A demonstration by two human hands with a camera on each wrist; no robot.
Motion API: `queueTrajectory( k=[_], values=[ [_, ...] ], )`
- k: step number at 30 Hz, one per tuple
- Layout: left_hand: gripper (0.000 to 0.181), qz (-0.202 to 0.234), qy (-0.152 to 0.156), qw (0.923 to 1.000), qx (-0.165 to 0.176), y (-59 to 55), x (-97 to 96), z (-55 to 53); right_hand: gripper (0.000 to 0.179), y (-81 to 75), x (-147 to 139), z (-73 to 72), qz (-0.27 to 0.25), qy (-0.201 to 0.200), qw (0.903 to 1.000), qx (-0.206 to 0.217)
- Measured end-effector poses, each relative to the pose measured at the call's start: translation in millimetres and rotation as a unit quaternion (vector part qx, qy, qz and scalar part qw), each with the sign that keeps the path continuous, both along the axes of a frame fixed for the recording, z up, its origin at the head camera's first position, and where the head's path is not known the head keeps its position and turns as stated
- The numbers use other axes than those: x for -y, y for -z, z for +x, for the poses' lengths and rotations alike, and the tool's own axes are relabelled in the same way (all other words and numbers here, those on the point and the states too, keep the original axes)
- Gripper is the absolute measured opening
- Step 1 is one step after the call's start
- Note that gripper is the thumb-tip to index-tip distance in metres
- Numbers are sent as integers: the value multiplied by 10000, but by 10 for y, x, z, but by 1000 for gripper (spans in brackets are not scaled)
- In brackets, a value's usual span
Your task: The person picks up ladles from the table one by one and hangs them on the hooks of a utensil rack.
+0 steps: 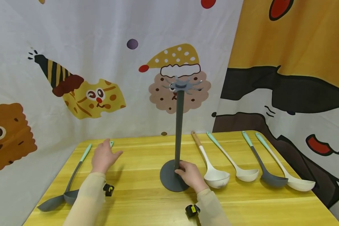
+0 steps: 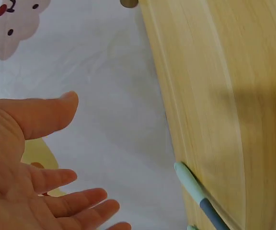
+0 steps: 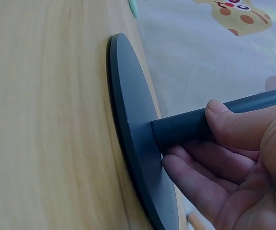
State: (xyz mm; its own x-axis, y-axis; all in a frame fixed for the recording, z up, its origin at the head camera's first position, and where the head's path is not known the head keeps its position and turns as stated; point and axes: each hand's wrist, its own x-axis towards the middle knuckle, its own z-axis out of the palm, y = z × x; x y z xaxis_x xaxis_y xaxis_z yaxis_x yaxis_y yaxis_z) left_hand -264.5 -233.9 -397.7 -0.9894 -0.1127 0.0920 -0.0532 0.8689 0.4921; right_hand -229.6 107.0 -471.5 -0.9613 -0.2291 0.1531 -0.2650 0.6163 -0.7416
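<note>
A dark grey stand rises upright, with a round base and a ring of hooks on top. My right hand grips its pole low down, just above the base; the right wrist view shows thumb and fingers around the pole. At the left, my left hand is raised with fingers spread, holding nothing. Near it a mint handle with a grey shaft lies on the table. Two dark grey utensils lie there, a ladle partly hidden by my forearm and another.
Right of the stand lie a white ladle with a tan handle, a white ladle with a mint handle, a dark grey ladle and another white ladle. A printed curtain hangs behind the wooden table.
</note>
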Motion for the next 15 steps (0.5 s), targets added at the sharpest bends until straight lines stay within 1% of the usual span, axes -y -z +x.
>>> queueTrajectory(
  k=[4,8,12,15],
  values=[
    [94,-110,-40,9997,194,9,33,-29,20,5,-3,-8,14,49,10000,19],
    [111,-180,-106,9983,538,23,64,-50,20,15,-1,-7,42,58,10000,13],
    [130,-154,-134,9963,832,41,115,-61,19,20,4,1,30,35,10000,-7],
    [138,-152,-144,9943,1046,57,147,-57,20,17,2,0,20,0,10000,-34]
  ],
)
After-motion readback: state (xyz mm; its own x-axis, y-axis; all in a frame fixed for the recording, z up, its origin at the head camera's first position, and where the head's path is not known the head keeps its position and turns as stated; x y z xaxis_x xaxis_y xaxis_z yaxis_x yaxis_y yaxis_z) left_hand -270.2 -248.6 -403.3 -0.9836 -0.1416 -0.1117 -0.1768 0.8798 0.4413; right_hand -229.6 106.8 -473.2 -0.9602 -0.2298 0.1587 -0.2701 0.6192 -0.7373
